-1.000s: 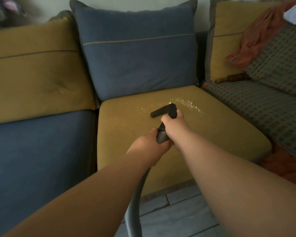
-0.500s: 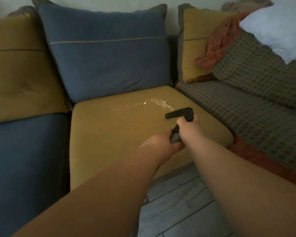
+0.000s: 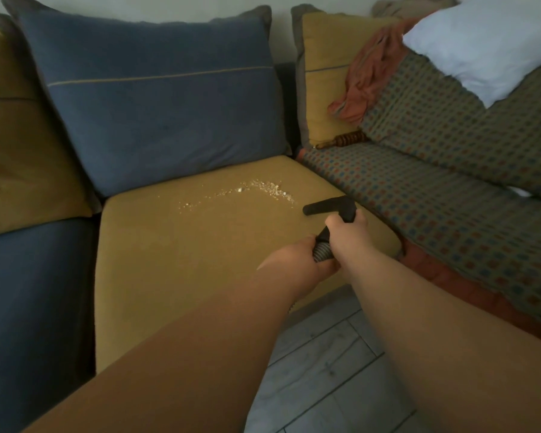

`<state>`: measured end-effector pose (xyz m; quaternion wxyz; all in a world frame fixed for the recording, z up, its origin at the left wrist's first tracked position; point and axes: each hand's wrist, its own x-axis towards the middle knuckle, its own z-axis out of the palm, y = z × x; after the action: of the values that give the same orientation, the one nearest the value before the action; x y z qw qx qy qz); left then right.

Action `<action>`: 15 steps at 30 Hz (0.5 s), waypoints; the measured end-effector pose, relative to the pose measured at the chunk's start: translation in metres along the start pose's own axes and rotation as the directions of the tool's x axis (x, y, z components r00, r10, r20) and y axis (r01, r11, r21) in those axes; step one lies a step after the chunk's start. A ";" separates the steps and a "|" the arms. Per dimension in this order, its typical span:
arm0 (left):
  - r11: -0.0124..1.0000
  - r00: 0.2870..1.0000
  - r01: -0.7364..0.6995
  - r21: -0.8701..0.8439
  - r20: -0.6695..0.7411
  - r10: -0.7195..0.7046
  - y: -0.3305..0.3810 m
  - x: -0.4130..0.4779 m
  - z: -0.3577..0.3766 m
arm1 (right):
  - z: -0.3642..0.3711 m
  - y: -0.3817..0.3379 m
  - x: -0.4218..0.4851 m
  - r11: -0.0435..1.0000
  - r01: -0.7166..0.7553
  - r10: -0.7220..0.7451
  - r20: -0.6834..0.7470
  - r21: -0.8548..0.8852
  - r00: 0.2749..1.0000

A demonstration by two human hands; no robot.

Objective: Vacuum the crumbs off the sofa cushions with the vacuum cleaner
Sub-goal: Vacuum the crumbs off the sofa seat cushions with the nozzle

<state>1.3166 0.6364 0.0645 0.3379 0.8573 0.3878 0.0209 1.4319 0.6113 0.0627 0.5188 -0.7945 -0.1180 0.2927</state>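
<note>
A black vacuum nozzle (image 3: 328, 206) lies on the mustard seat cushion (image 3: 175, 260), just right of and below a curved trail of pale crumbs (image 3: 256, 189). My right hand (image 3: 347, 235) grips the black tube directly behind the nozzle. My left hand (image 3: 297, 260) holds the ribbed grey hose (image 3: 322, 252) right behind it. The rest of the hose is hidden under my forearms.
A blue back cushion (image 3: 163, 104) stands behind the crumbs, with a mustard one (image 3: 22, 145) to its left. A checkered cover (image 3: 450, 195) drapes the right sofa section, with an orange cloth (image 3: 366, 76) and a white pillow (image 3: 487, 42). Grey plank floor (image 3: 325, 370) lies below.
The nozzle has moved from on the crumb trail to the right of it, and lies clear of the crumbs. My view has swung right. Both hands keep their hold.
</note>
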 end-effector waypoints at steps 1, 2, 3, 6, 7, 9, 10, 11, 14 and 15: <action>1.000 1.000 0.008 -0.002 0.004 -0.008 0.000 0.002 0.000 | 0.001 0.000 0.002 1.000 0.004 -0.004 0.009 0.004 1.000; 1.000 1.000 0.017 -0.002 0.006 -0.017 -0.002 0.003 -0.001 | 0.003 0.000 0.003 1.000 0.010 -0.010 0.021 0.004 1.000; 1.000 1.000 0.025 -0.001 0.005 -0.025 -0.004 0.003 -0.002 | 0.005 0.000 0.003 1.000 0.016 -0.016 0.032 0.002 0.999; 0.999 0.999 0.050 -0.007 -0.014 -0.050 -0.010 0.002 -0.009 | 0.016 -0.005 0.003 1.000 0.022 -0.021 0.058 -0.005 0.998; 0.998 0.998 0.058 -0.002 -0.020 -0.058 -0.012 0.001 -0.012 | 0.020 -0.007 0.002 1.000 0.019 -0.018 0.069 -0.002 0.997; 0.997 0.997 0.072 0.021 -0.030 -0.072 -0.015 -0.001 -0.019 | 0.025 -0.012 0.000 1.000 0.018 -0.019 0.095 0.010 0.995; 0.997 0.997 0.077 0.029 -0.033 -0.076 -0.015 -0.002 -0.021 | 0.026 -0.014 -0.001 1.000 0.022 -0.024 0.108 0.014 0.994; 0.996 0.996 0.078 0.033 -0.034 -0.077 -0.015 -0.002 -0.023 | 0.027 -0.015 -0.001 0.999 0.026 -0.028 0.113 0.021 0.993; 0.997 0.998 0.067 0.037 -0.019 -0.067 -0.010 0.001 -0.021 | 0.021 -0.014 0.000 0.999 0.021 -0.025 0.086 0.040 0.996; 0.997 0.998 0.064 0.033 -0.012 -0.063 -0.008 0.003 -0.017 | 0.018 -0.012 0.001 0.999 0.020 -0.022 0.070 0.034 0.997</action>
<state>1.3084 0.6521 0.0724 0.3219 0.8499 0.4170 0.0083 1.4239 0.6306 0.0682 0.5305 -0.7737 -0.1398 0.3168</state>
